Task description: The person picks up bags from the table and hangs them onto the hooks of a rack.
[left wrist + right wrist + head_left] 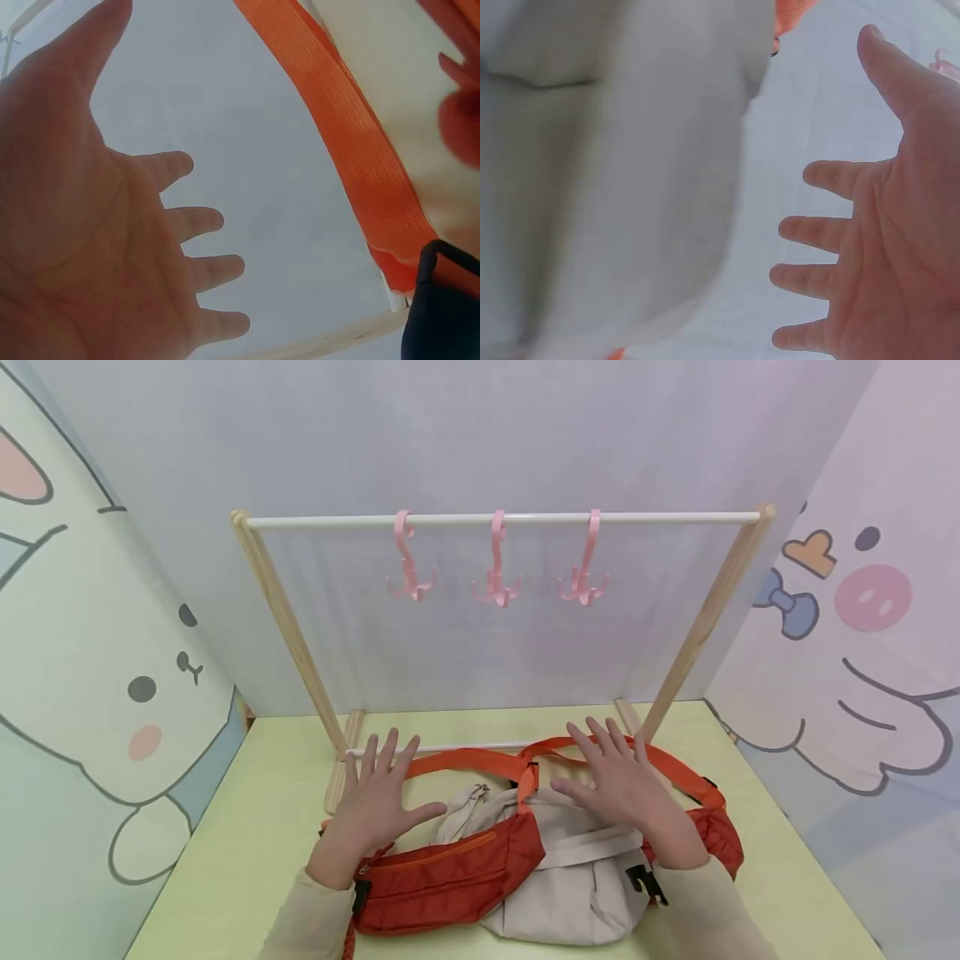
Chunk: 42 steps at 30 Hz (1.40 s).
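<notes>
My left hand (380, 797) is spread palm down over the left side of the bags, fingers straight, holding nothing. Below it lies a red waist bag (450, 881) with an orange strap (465, 760) running behind it. My right hand (618, 777), also spread and holding nothing, is over the right side. Between the hands a beige bag (573, 897) lies partly under the red one. Another red bag (720, 839) shows at the right, partly hidden by my right forearm. The left wrist view has the orange strap (345, 142) beside my fingers; beige cloth (652, 165) fills the right wrist view's left side.
Behind the bags stands a wooden rack with a white top bar (315, 522). Three pink hooks (497, 564) hang from it. A low white bar (435, 748) joins the rack's feet on the pale yellow table (247, 827). Cartoon-printed walls (90, 635) flank both sides.
</notes>
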Available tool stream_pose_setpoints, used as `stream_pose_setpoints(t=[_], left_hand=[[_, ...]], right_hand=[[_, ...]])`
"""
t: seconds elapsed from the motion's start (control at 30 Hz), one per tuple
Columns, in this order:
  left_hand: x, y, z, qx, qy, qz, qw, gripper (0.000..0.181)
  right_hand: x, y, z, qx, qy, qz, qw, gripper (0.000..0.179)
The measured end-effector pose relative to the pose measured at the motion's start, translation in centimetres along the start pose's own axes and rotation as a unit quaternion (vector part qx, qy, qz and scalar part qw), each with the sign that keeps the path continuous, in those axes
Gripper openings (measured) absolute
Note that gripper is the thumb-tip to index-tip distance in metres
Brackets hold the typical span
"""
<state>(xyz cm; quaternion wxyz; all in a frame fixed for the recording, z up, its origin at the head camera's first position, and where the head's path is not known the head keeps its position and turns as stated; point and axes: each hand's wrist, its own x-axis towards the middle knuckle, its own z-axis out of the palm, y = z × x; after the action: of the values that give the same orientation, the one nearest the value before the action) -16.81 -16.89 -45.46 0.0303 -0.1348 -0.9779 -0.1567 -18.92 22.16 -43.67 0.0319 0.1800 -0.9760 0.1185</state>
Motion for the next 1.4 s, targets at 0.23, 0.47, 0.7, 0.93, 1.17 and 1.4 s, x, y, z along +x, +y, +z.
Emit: stream_pose_setpoints(t=[0.23,0.47,0.7,0.93,1.17,1.4], left_hand=[[0.8,-0.8,-0.1,0.018,-0.008,0.011,0.9998,0.112],[1.9,-1.7,-0.3,0.038,-0.025,0.017,0.9988,0.109],[3.4,-2.0,-0.6,0.043,-0.045,0.026,0.9977,0.1],[4.5,-2.3,-0.6,0.041,-0.058,0.041,0.9966,0.091],[5.5,-2.3,-0.1,0.044,-0.081,0.04,0.995,0.085],[6.7,-2.2,0.6,0.039,-0.108,0.03,0.9929,0.077]], right_hand=[[1.5,-1.3,-1.2,-0.013,-0.021,-0.023,0.9994,0.093],[3.3,-2.4,-1.9,-0.004,-0.031,-0.056,0.998,0.087],[5.7,-4.0,-2.1,-0.019,-0.089,-0.077,0.9929,0.077],[8.1,-6.0,-1.9,-0.032,-0.13,-0.097,0.9862,0.069],[10.4,-7.2,-1.1,-0.021,-0.176,-0.096,0.9795,0.064],[12.6,-7.9,0.2,-0.003,-0.246,-0.09,0.9652,0.055]])
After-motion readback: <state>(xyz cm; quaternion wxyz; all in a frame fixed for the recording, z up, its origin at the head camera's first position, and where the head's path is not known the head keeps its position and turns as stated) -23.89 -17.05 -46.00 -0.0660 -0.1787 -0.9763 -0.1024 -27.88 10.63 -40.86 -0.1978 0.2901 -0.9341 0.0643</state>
